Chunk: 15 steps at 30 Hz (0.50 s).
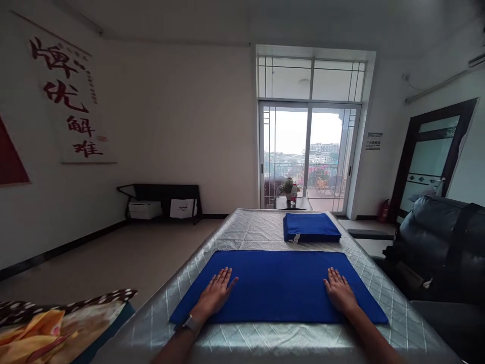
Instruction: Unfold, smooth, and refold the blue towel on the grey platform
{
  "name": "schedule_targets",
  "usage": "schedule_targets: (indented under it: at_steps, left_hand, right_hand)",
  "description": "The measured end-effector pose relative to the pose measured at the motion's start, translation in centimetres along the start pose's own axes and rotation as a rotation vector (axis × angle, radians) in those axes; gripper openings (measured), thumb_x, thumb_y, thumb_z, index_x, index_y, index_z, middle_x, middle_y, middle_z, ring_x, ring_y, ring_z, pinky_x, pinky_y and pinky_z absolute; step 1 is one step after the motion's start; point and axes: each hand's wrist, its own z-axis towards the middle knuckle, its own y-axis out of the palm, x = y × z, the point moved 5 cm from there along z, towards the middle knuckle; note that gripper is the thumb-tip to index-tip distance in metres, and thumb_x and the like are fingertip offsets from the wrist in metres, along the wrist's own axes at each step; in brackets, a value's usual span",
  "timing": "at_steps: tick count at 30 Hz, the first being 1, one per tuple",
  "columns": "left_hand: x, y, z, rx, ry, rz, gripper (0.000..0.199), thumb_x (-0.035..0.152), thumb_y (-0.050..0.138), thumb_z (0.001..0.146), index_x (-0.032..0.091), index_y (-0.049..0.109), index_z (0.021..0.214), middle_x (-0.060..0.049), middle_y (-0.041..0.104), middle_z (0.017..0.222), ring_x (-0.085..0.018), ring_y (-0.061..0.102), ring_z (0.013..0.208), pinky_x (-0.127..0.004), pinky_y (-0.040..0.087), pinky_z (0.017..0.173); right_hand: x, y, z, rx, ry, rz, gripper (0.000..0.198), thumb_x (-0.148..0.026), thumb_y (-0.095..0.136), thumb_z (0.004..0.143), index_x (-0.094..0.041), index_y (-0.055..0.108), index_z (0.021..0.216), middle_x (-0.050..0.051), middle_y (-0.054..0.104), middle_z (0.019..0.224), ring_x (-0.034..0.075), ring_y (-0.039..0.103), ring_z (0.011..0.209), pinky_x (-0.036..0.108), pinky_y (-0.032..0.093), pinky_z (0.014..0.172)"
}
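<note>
A blue cloth [278,288] lies flat and spread out on a table with a shiny silver quilted cover [250,336]. My left hand [217,293] rests palm down on the cloth's left part, fingers stretched out. On its right part lies my right hand [340,289], also flat with the fingers slightly apart. Neither hand grips anything. Behind the spread cloth sits a stack of folded blue cloths [312,226], with a small white tag showing at its front left.
A dark bag [439,242] stands at the right of the table. Patterned bedding [56,328] is at the lower left. Beyond the table's far edge, a small table holds a plant [288,187] and a bottle [294,195]. A black rack [166,194] stands by the wall.
</note>
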Motion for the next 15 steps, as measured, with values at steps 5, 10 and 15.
schedule_targets:
  at_steps: [5,10,15]
  left_hand:
    - [-6.1,0.2,-3.7,0.004,-0.030,0.088,0.052,0.030,0.028,0.097,0.029,0.058,0.139,-0.006,0.049,0.151,-0.029,0.037,0.144,-0.051,0.033,0.115]
    - [-5.6,-0.5,-4.3,0.060,-0.039,0.068,0.052,0.034,0.026,0.098,0.027,0.060,0.136,-0.007,0.053,0.149,-0.029,0.041,0.142,-0.051,0.036,0.113]
    - [-4.7,-1.6,-4.3,0.068,-0.053,0.060,0.053,0.039,0.025,0.099,0.024,0.058,0.137,-0.009,0.055,0.146,-0.029,0.043,0.140,-0.051,0.037,0.113]
  right_hand:
    - [6.4,0.9,-1.0,0.018,0.042,-0.080,0.070,-0.040,0.021,0.093,-0.006,0.030,0.154,0.009,0.024,0.163,0.020,0.017,0.151,0.038,0.011,0.123]
    - [7.4,1.4,-0.7,0.031,0.040,-0.060,0.071,-0.040,0.023,0.090,-0.007,0.037,0.151,0.010,0.027,0.162,0.022,0.020,0.150,0.041,0.012,0.123]
    - [9.1,1.9,-0.5,0.027,0.101,-0.062,0.071,-0.039,0.022,0.090,-0.007,0.035,0.152,0.008,0.024,0.163,0.020,0.019,0.151,0.040,0.015,0.123]
